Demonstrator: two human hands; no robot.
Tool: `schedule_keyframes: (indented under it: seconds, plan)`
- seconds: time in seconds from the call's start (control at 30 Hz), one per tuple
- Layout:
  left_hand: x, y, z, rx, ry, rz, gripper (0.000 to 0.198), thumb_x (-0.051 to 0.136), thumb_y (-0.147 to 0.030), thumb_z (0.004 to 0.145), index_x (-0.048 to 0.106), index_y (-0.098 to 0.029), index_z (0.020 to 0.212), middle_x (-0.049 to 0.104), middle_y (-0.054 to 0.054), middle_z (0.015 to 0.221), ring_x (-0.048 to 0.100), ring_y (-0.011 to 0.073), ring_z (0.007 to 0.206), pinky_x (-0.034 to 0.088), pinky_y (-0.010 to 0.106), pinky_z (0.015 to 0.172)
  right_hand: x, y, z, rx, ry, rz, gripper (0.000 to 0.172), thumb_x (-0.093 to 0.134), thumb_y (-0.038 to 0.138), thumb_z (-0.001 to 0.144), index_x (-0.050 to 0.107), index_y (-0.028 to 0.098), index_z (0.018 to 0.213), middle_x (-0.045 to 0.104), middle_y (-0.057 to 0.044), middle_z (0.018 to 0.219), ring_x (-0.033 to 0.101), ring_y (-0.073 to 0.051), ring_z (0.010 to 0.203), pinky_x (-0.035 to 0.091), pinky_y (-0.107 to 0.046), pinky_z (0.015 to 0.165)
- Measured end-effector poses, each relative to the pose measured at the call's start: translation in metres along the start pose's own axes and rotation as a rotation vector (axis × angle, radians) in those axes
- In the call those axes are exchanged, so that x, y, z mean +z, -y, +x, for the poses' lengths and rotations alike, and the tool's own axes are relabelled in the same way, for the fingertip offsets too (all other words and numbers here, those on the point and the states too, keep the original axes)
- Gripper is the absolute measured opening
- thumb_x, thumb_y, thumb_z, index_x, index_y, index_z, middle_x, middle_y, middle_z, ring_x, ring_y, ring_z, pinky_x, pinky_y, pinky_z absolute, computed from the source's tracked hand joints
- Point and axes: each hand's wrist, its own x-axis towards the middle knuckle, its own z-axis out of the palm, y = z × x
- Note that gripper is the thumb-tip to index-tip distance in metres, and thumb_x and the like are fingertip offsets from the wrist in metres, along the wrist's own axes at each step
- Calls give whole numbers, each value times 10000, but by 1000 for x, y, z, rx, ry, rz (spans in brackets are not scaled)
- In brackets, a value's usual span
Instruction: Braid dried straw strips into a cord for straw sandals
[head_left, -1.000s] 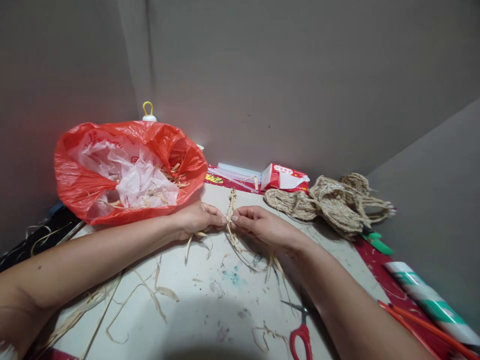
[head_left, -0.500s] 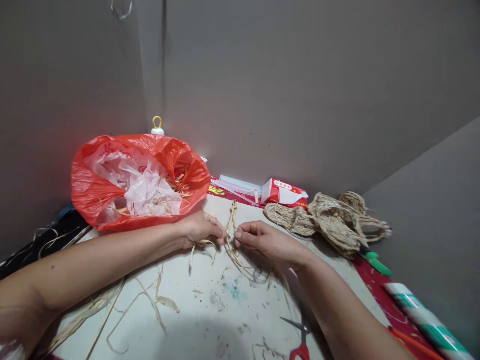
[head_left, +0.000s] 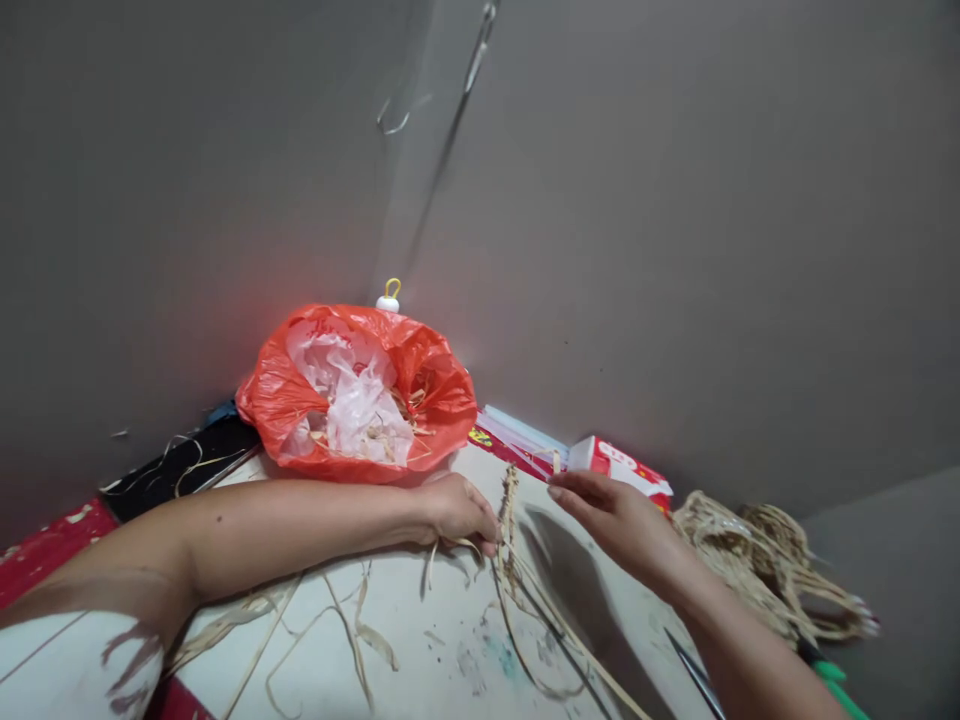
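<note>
Our left hand (head_left: 457, 510) is down on the table (head_left: 450, 660), fingers curled tight around a few raffia strands (head_left: 433, 560), with the fingertips pressed just beside the braid (head_left: 511, 500). The loose ends curl out from under the palm. Our right hand (head_left: 619, 518) is lifted clear of the surface, thumb and fingers pinched shut on the end of a thin raffia strip (head_left: 556, 461), and a short tip pokes up above the fingertips. We cannot tell how far that strip runs below the hand.

The braid itself lies flat on the table between the two hands, pointing away from us, its near end fraying into long strands that sweep toward the right forearm.

Moving outward, more pale loose strips (head_left: 337, 620) lie scattered under the left forearm. Beyond the left hand sits a red plastic bag (head_left: 442, 400), open, with white plastic and raffia scraps inside. Behind the right hand lies a red and white box (head_left: 626, 466) against the wall, and to its right a heap of braided cord (head_left: 739, 555). A scissor blade (head_left: 694, 668) shows at the right forearm.
</note>
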Motion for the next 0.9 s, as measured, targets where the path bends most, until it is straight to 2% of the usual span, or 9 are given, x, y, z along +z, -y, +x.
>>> schedule_keyframes:
  seconds: [0.07,0.17,0.3,0.37,0.43,0.53,0.67,0.77,0.9]
  plan:
    - [0,0,-2,11,-6,17,56,623,-128,607,597,-144,559,558,-43,459,374,53,358,207,196,372,-5,23,3,-56,-43,-17,245,583,414,695,673,204,782,721,-100,834,628,-268,764,449,-372,722]
    - [1,2,-2,39,-25,43,69,604,-104,598,596,-142,542,553,-41,469,385,61,382,262,202,399,1,63,8,-156,-21,-28,206,568,375,736,673,197,749,723,-93,789,628,-258,726,452,-360,693]
    - [4,7,4,98,-37,61,94,621,-71,566,575,-150,544,556,-35,529,487,103,482,361,225,460,38,99,23,-299,206,-141,232,459,270,837,675,189,806,730,-67,874,643,-209,799,461,-298,703]
    - [4,11,8,124,-49,86,101,634,-80,566,569,-155,543,556,-26,553,503,118,522,382,234,483,62,104,38,-310,297,-243,198,500,192,812,674,183,718,720,-48,750,639,-187,705,448,-279,646]
    - [4,14,12,142,-53,116,87,635,-88,568,588,-159,553,566,-15,569,510,130,555,391,238,499,84,105,57,-277,307,-340,154,576,150,771,662,170,645,695,-61,675,636,-197,689,443,-292,645]
    - [2,16,14,167,-46,164,79,639,-94,567,614,-168,556,573,-7,570,516,147,588,389,246,519,104,104,85,-240,260,-422,96,593,222,840,672,170,829,690,-71,863,634,-194,822,476,-336,745]
    - [0,17,15,193,-40,214,174,625,-54,548,540,-170,450,491,-15,481,461,139,538,351,262,515,112,108,113,-213,159,-421,252,540,325,903,594,182,1104,612,-72,1127,608,-193,950,503,-403,827]
    - [1,17,20,226,-8,213,268,594,1,523,457,-177,379,425,-24,411,408,124,488,320,264,490,114,108,124,-194,19,-375,346,515,328,915,520,190,1232,577,-97,1206,584,-226,1031,471,-452,887]
    - [2,21,29,299,23,109,167,620,-25,521,578,-180,473,443,-34,412,448,130,498,341,245,488,125,102,133,-223,-5,-296,365,527,321,908,515,172,1241,612,-94,1161,604,-216,1003,468,-440,887]
